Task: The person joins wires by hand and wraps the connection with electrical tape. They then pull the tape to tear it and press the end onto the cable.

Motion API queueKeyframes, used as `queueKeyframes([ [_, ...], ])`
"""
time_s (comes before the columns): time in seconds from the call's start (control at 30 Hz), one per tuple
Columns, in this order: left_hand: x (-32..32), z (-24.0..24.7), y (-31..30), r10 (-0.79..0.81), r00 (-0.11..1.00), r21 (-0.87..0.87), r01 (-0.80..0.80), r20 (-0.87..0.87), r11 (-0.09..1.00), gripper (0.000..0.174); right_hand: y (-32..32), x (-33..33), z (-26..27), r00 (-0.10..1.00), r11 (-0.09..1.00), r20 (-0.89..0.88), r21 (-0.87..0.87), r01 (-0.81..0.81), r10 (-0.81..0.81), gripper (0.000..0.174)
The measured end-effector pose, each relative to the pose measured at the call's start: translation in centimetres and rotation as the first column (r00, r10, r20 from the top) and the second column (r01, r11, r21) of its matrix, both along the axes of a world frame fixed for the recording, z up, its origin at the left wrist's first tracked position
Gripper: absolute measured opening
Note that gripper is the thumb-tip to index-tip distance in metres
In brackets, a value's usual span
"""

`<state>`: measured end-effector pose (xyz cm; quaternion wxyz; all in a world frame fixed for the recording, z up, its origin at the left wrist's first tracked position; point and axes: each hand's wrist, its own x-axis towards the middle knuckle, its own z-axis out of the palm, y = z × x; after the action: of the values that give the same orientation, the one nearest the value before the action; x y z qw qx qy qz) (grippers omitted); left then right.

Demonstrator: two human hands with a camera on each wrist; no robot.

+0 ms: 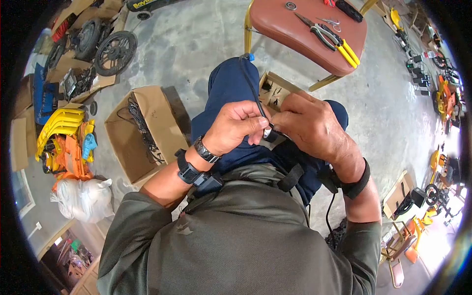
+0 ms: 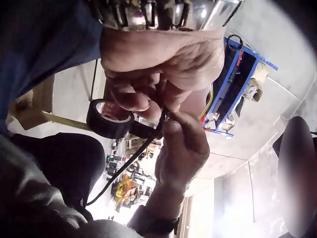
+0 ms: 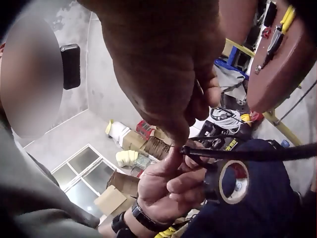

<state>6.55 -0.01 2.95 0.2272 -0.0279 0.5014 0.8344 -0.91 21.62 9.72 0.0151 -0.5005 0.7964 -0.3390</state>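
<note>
A black cable (image 1: pixel 255 93) runs over the person's lap and up to the fingertips of both hands. Thumb and fingers of the left hand (image 1: pixel 238 123) pinch it. From the other side, the right hand (image 1: pixel 312 123) pinches the cable at the same spot, its thumb and finger close against the left fingertips in the left wrist view. A roll of black electrical tape (image 3: pixel 234 182) hangs just below the left fingers, its whitish core facing out. From the roll a short black strip (image 2: pixel 142 131) leads to the pinched part of the cable.
Ahead stands a brown padded chair (image 1: pixel 295 42) bearing yellow-handled pliers (image 1: pixel 339 46), small scissors (image 1: pixel 330 22) and a bearing. A cardboard box (image 1: pixel 142 132) with cables is at the left; a smaller box (image 1: pixel 275 91) sits beyond the hands. Yellow and orange plastic parts (image 1: pixel 66 137) lie farther left.
</note>
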Motion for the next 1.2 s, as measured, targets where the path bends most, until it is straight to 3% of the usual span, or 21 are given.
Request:
queueKeyframes([
  [0.23,-0.7,0.3,0.4,0.016,1.0,-0.095,-0.018,-0.024,0.995,0.015,-0.3,-0.7,0.4,1.0,0.992,0.006,0.126,-0.023,0.022,0.013],
  [0.43,-1.8,0.1,1.6,0.055,0.998,-0.142,-0.055,-0.002,0.988,0.009,-1.1,-2.1,0.2,0.969,0.939,0.163,0.32,0.126,-0.186,0.018],
  [0.57,-3.5,-0.9,2.7,0.107,0.994,-0.226,-0.104,0.003,0.968,0.006,-2.1,-4.3,0.4,0.894,0.795,0.236,0.577,0.186,-0.38,0.028],
  [0.67,-4.4,-1.4,2.7,0.137,0.99,-0.165,-0.131,0.027,0.978,0.007,-0.7,-5.2,-0.2,0.892,0.885,0.318,0.436,0.164,-0.322,0.02],
  [0.77,-4.7,-1.8,2.2,0.11,0.994,-0.08,-0.108,0.022,0.991,0.009,1.5,-5.5,1.2,0.865,0.971,0.445,0.147,0.186,-0.233,0.016],
  [0.9,-4.9,-0.8,1.8,0.043,0.999,-0.022,-0.043,0.029,0.999,0.017,3.1,-5.0,0.5,0.916,0.98,0.352,0.102,0.168,-0.194,0.032],
  [1.0,-4.9,-0.1,1.5,0.003,0.998,0.044,-0.006,0.058,0.999,0.017,2.8,-4.1,0.4,0.941,0.995,0.325,-0.017,0.099,-0.088,0.035],
  [1.2,-4.1,1.2,0.9,-0.117,0.99,0.099,0.108,0.081,0.989,0.016,2.4,-3.1,0.5,0.991,0.999,0.132,-0.037,-0.011,0.016,0.033],
])
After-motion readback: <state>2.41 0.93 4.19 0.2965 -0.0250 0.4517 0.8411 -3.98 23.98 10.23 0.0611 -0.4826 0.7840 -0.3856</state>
